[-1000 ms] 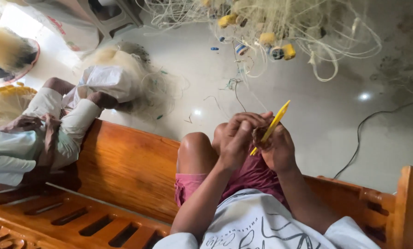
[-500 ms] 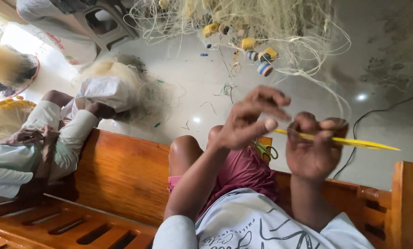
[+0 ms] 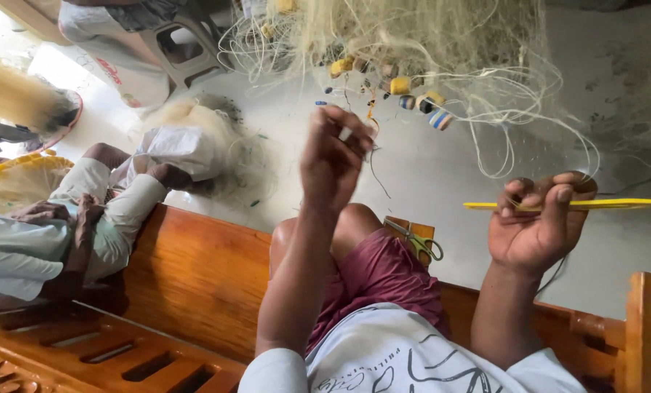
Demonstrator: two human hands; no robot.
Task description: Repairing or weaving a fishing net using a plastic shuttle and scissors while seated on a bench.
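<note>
My right hand [image 3: 536, 225] is closed around a long flat yellow netting needle [image 3: 616, 204], which lies level and points right. My left hand [image 3: 334, 156] is raised higher, its fingertips pinched on a thin twine that runs toward the pale fishing net [image 3: 442, 44] heaped on the floor ahead. Several yellow and striped floats [image 3: 413, 93] are tied along the net's edge. Green-handled scissors [image 3: 416, 240] rest by my knee on the wooden bench [image 3: 194, 276] I sit on.
Another person [image 3: 71, 218] in pale long sleeves sits to my left on the same bench, handling a white net bundle [image 3: 184, 149]. A plastic stool [image 3: 187, 47] stands at the far left. The bench's armrest post [image 3: 649, 327] rises at the right.
My hands were joined around the needle and have pulled apart. The left rose and moved left with the twine. The right swung out to the right, and the needle turned level.
</note>
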